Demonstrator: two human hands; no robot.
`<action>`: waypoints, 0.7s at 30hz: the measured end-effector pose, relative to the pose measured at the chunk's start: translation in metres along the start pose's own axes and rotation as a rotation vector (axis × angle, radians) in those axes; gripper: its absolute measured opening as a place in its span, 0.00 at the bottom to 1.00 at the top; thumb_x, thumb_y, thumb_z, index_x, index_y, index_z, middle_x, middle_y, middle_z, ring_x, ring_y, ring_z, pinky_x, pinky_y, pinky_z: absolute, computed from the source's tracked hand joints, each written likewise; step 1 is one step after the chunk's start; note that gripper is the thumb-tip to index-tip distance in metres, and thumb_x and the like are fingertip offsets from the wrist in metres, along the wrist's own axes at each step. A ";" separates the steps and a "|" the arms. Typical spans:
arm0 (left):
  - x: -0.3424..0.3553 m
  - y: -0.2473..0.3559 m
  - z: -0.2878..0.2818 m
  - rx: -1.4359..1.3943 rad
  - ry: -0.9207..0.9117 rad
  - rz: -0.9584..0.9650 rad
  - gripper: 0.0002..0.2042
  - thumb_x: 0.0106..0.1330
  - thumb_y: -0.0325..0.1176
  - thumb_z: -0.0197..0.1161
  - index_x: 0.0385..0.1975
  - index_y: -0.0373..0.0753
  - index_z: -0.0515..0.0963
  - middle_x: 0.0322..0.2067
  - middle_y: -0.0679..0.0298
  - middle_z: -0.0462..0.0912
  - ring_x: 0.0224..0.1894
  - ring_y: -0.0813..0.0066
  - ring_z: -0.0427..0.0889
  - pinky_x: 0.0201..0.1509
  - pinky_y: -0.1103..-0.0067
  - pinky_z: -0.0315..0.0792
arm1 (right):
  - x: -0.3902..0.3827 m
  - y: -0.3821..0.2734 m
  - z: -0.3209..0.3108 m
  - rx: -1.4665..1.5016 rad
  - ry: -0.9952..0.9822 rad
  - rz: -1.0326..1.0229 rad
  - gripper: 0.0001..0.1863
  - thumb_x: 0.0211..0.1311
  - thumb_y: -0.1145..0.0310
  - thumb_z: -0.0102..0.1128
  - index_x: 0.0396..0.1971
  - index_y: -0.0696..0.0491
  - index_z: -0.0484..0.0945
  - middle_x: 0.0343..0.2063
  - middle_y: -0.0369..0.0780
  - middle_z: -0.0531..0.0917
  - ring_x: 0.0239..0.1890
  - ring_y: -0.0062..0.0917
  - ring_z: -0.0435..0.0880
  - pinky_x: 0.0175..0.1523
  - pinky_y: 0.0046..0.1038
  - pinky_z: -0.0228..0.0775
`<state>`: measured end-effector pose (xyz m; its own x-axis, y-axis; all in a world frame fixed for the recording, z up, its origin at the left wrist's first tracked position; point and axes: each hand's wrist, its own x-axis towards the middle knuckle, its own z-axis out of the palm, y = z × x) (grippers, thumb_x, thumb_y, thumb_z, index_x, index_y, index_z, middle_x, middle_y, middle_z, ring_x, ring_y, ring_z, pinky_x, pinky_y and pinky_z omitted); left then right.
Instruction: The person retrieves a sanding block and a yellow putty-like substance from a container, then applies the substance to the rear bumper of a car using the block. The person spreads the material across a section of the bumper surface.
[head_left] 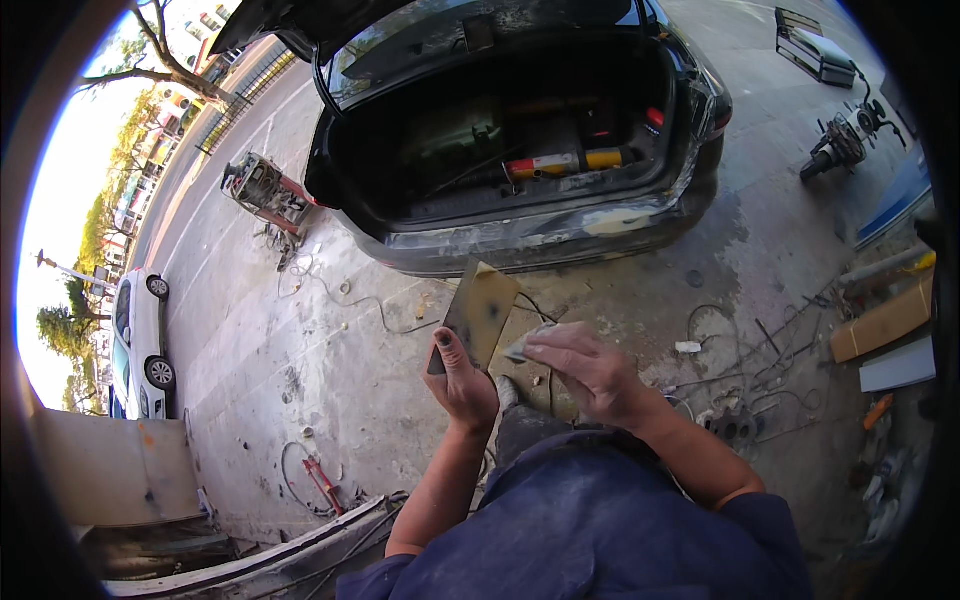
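My left hand (468,388) grips a flat rectangular board (484,312) by its near end, thumb on top. The board is tilted, and its face carries yellowish-tan smears like body filler. Just right of it, my right hand (598,378) is closed on a small, thin, greyish spreader (517,347), whose edge points toward the board without clearly touching it. Ahead stands a dark car with its boot open; its rear bumper (560,232) has pale, sanded-looking patches. Red, white and yellow cylindrical things (560,164) lie inside the boot.
A red-framed machine (265,190) stands left of the car. Hoses and cables trail over the concrete floor (250,350). A red jack-like tool (322,485) lies at lower left. Cardboard (885,318) and clutter line the right side, with a motorcycle (842,140) beyond. A white car (145,340) is parked far left.
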<state>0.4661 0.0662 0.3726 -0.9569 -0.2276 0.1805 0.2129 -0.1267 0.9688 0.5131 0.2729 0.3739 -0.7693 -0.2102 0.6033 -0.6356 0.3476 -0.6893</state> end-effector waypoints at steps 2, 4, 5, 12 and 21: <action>0.000 0.008 0.002 -0.180 -0.046 -0.093 0.25 0.91 0.51 0.53 0.53 0.31 0.85 0.50 0.58 0.91 0.51 0.67 0.90 0.59 0.74 0.80 | 0.017 0.000 -0.013 0.161 0.210 0.117 0.21 0.81 0.80 0.60 0.69 0.56 0.83 0.61 0.45 0.89 0.62 0.32 0.88 0.70 0.33 0.79; -0.008 0.019 0.009 -0.317 -0.046 -0.328 0.23 0.90 0.50 0.55 0.52 0.33 0.84 0.45 0.60 0.91 0.46 0.69 0.90 0.52 0.75 0.81 | 0.027 -0.002 -0.016 0.457 0.381 0.246 0.22 0.86 0.78 0.56 0.73 0.57 0.80 0.61 0.44 0.89 0.62 0.25 0.87 0.69 0.28 0.77; -0.011 0.023 0.010 -0.378 -0.045 -0.445 0.21 0.90 0.49 0.56 0.51 0.34 0.84 0.43 0.60 0.91 0.44 0.70 0.90 0.49 0.75 0.81 | 0.031 -0.003 -0.010 0.688 0.444 0.311 0.22 0.88 0.77 0.55 0.75 0.58 0.78 0.61 0.43 0.89 0.63 0.22 0.85 0.69 0.26 0.76; -0.010 0.023 0.018 -0.590 -0.033 -0.492 0.20 0.89 0.48 0.56 0.57 0.36 0.84 0.48 0.62 0.92 0.47 0.69 0.93 0.47 0.75 0.85 | -0.005 0.019 -0.004 -0.028 0.133 0.052 0.21 0.83 0.79 0.60 0.71 0.60 0.81 0.59 0.50 0.89 0.59 0.39 0.91 0.64 0.36 0.83; -0.014 0.008 0.015 -0.362 -0.126 -0.269 0.26 0.91 0.50 0.52 0.61 0.29 0.82 0.54 0.56 0.90 0.55 0.67 0.90 0.58 0.71 0.83 | 0.018 -0.017 0.006 -0.471 0.103 -0.071 0.25 0.69 0.66 0.67 0.65 0.43 0.90 0.68 0.44 0.83 0.72 0.38 0.80 0.79 0.54 0.70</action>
<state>0.4781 0.0824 0.3804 -0.9993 -0.0244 -0.0279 -0.0121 -0.4988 0.8666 0.5102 0.2579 0.3941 -0.6995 -0.1646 0.6954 -0.5695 0.7163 -0.4033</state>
